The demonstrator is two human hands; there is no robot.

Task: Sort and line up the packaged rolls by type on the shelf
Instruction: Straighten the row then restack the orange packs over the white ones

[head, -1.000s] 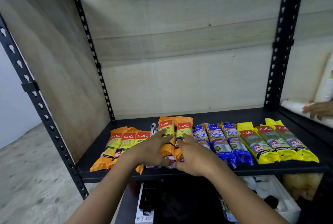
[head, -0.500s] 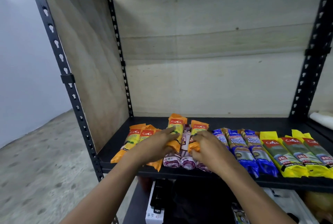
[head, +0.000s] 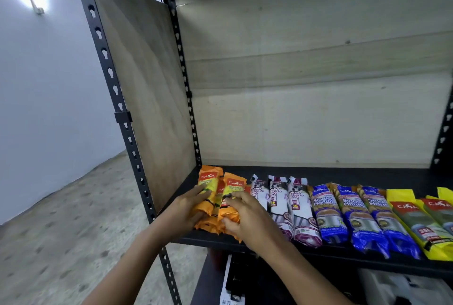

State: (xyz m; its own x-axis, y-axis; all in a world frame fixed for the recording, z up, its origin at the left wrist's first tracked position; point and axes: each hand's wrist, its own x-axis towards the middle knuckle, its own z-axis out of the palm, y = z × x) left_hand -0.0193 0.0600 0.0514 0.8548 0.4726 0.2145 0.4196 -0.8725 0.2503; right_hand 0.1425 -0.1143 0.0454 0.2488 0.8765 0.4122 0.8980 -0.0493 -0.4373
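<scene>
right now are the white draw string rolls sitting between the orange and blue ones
Yes, the three white draw string rolls lie side by side between the orange rolls and blue rolls.

The black shelf [head: 343,174] lies bare along its back strip, open to a reach above the packs under the high upper board. Across the front, orange rolls [head: 229,197], white drawstring-bag rolls [head: 279,204], blue rolls [head: 348,214] and yellow rolls [head: 416,216] lie side by side, touching, with no gaps between. The wooden side panel [head: 147,98] and perforated front post [head: 122,113] close off the left end.
</scene>
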